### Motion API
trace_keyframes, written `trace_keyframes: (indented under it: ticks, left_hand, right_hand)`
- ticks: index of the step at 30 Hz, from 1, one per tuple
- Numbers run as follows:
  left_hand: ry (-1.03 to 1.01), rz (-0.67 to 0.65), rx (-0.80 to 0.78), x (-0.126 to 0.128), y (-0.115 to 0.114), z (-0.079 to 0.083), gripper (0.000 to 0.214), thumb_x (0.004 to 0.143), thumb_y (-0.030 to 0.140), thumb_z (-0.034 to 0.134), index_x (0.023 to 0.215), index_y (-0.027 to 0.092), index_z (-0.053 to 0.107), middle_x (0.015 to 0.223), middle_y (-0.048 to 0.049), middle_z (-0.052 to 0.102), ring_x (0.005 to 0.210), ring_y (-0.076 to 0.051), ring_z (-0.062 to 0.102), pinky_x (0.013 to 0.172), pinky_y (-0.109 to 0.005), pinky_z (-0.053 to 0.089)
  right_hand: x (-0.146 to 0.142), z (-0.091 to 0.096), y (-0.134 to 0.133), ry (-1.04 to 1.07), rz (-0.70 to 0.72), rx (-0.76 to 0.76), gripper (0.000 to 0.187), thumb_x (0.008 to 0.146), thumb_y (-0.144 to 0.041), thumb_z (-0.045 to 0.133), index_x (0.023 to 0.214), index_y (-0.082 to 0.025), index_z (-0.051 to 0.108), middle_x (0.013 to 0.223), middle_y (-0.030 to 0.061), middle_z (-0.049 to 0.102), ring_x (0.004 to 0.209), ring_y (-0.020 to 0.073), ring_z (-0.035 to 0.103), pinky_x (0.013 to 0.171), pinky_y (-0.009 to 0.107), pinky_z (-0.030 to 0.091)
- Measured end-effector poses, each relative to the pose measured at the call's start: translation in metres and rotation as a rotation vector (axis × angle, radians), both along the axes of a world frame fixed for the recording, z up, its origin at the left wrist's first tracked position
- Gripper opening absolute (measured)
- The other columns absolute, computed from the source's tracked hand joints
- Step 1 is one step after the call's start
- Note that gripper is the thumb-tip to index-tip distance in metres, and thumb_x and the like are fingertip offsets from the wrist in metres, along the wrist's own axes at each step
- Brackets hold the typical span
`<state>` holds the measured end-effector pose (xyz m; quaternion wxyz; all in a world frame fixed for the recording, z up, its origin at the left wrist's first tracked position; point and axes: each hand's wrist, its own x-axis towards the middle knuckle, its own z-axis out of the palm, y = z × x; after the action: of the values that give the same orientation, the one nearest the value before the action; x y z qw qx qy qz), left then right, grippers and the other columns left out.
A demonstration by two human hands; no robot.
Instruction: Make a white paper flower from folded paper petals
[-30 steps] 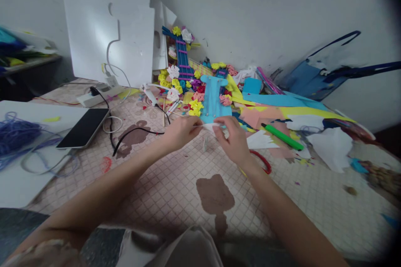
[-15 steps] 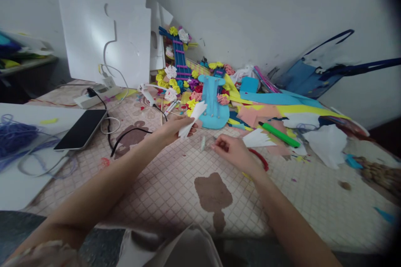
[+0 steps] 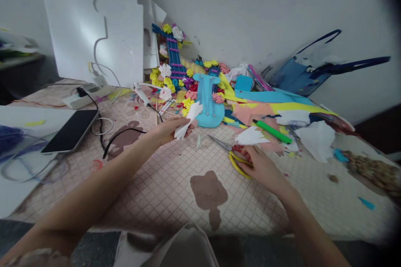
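Note:
My left hand (image 3: 171, 130) pinches a white fringed paper piece (image 3: 189, 120) between thumb and fingers, in front of a light-blue guitar-shaped cutout (image 3: 209, 113). To the right, my right hand (image 3: 259, 162) has its fingers curled on the handles of scissors (image 3: 235, 157) with yellow and red grips. The blades point left, lying close to the table. A small pale clear strip (image 3: 198, 142) sits between the two hands. Another white fringed paper piece (image 3: 250, 135) rests just beyond the scissors.
Paper flowers surround a dark-blue guitar shape (image 3: 175, 56) at the back. A green marker (image 3: 272, 131) lies on paper scraps. A phone (image 3: 71, 131), a power strip (image 3: 87, 96) and a black cable (image 3: 120, 132) occupy the left. A blue bag (image 3: 302, 77) leans at the wall.
My right hand has moved right and back from beside the small clear strip to the scissors and taken hold of their handles. My left hand keeps the white paper.

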<state>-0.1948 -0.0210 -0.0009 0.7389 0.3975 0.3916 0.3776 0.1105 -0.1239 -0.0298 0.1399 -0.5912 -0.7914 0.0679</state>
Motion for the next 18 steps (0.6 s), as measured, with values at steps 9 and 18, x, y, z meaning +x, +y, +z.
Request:
trace_keyframes:
  ticks: [9, 18]
  left_hand:
    - [0.011, 0.009, -0.045, 0.000, -0.001, 0.002, 0.012, 0.086, 0.015, 0.052, 0.077, 0.009, 0.057, 0.069, -0.0070, 0.064, 0.054, -0.010, 0.057, 0.049, -0.020, 0.048]
    - [-0.007, 0.020, -0.040, -0.002, 0.001, 0.000, 0.009, 0.085, 0.014, 0.053, 0.079, 0.010, 0.057, 0.070, -0.0074, 0.065, 0.056, -0.010, 0.058, 0.051, -0.021, 0.049]
  right_hand:
    - [0.009, -0.006, 0.005, 0.019, -0.066, -0.017, 0.026, 0.079, -0.036, 0.056, 0.097, -0.022, 0.045, 0.089, 0.0057, 0.060, 0.081, 0.0225, 0.058, 0.062, 0.030, 0.042]
    - [0.039, 0.003, 0.004, 0.038, -0.185, 0.164, 0.026, 0.075, -0.041, 0.059, 0.085, -0.023, 0.043, 0.082, 0.0042, 0.059, 0.069, 0.0191, 0.057, 0.060, 0.030, 0.042]
